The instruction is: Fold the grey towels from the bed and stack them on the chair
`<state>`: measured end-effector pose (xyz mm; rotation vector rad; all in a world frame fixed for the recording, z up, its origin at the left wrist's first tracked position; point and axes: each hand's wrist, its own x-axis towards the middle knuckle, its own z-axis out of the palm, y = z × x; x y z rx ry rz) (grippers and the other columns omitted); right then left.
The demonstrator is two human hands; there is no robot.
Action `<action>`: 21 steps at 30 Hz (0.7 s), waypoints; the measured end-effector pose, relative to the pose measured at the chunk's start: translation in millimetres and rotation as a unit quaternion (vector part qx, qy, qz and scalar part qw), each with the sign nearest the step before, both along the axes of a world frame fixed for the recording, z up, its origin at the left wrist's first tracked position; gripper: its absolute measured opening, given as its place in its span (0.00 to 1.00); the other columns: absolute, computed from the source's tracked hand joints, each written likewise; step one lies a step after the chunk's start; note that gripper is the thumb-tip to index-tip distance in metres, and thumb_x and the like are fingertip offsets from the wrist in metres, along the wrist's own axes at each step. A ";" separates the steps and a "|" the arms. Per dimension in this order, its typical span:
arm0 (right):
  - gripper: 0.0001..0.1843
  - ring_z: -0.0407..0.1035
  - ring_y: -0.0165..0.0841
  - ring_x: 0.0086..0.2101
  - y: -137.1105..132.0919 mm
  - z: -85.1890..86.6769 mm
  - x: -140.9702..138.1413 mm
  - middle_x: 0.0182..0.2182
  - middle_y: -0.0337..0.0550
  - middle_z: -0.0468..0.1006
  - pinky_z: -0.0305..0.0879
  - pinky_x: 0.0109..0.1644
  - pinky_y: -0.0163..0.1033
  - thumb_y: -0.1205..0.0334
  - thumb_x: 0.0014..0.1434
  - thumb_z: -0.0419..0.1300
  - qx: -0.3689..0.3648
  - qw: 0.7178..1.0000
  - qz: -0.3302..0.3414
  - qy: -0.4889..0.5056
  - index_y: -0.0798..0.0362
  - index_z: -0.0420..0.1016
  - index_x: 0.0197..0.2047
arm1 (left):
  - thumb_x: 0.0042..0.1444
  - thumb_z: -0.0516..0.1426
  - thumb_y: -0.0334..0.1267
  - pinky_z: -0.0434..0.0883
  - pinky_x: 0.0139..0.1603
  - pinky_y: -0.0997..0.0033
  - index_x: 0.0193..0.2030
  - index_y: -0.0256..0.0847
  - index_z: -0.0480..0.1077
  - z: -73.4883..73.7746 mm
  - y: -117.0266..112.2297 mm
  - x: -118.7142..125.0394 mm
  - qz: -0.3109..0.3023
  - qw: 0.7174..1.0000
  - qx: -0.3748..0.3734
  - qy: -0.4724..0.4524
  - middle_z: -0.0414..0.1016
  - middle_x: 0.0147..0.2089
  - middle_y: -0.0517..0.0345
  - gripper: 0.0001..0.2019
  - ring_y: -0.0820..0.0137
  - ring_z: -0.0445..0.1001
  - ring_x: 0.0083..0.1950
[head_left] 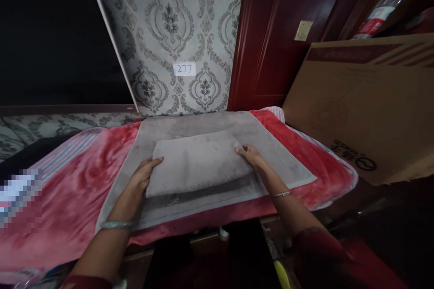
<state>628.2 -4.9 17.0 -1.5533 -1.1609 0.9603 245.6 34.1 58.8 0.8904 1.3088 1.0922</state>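
Note:
A folded light grey towel (200,162) is held up slightly tilted between my two hands. My left hand (140,180) grips its left edge, thumb on top and fingers underneath. At the right edge, my right hand (251,156) pinches the towel the same way near its upper corner. Beneath it a larger grey cloth (278,158) lies spread out flat, with a shadow under the towel's front edge. That cloth rests on a red plush blanket (325,167) with a striped border.
A large cardboard box (366,99) leans at the right, with a red-capped plastic bottle (386,9) behind it. Patterned wallpaper with a paper label (185,68) reading 277 stands behind. A dark television screen (61,40) is at upper left, and a dark red door (271,31) is at the back.

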 end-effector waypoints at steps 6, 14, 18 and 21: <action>0.13 0.73 0.36 0.31 21.1 44.6 56.0 0.31 0.44 0.82 0.71 0.38 0.41 0.55 0.51 0.69 0.027 0.998 0.034 -0.041 0.56 0.80 0.36 | 0.48 0.67 0.36 0.76 0.32 0.71 0.46 0.36 0.76 -0.7 -51.5 32.9 -0.030 0.994 0.035 -0.100 0.83 0.39 0.48 0.18 0.60 0.82 0.40; 0.18 0.75 0.43 0.43 -7.8 -28.7 77.5 0.40 0.46 0.84 0.70 0.53 0.46 0.51 0.50 0.66 0.019 0.993 -0.044 -0.108 0.54 0.82 0.40 | 0.35 0.75 0.40 0.77 0.33 0.68 0.42 0.36 0.74 -51.3 -108.0 56.3 -0.097 0.979 -0.085 -0.158 0.83 0.39 0.47 0.26 0.56 0.83 0.40; 0.27 0.73 0.46 0.50 -39.8 -55.8 66.8 0.52 0.57 0.80 0.66 0.59 0.52 0.48 0.52 0.60 0.109 0.960 -0.238 -0.103 0.56 0.79 0.51 | 0.36 0.75 0.37 0.80 0.46 0.63 0.47 0.37 0.75 -46.5 -105.8 61.7 -0.100 0.971 -0.091 -0.196 0.83 0.47 0.47 0.28 0.54 0.82 0.51; 0.30 0.71 0.46 0.52 -78.2 -66.9 44.9 0.54 0.59 0.77 0.66 0.58 0.53 0.43 0.55 0.58 0.202 0.907 -0.350 -0.116 0.55 0.77 0.54 | 0.39 0.73 0.32 0.80 0.51 0.63 0.48 0.39 0.75 -38.4 -101.3 68.0 -0.089 0.967 -0.117 -0.207 0.83 0.49 0.48 0.26 0.54 0.80 0.55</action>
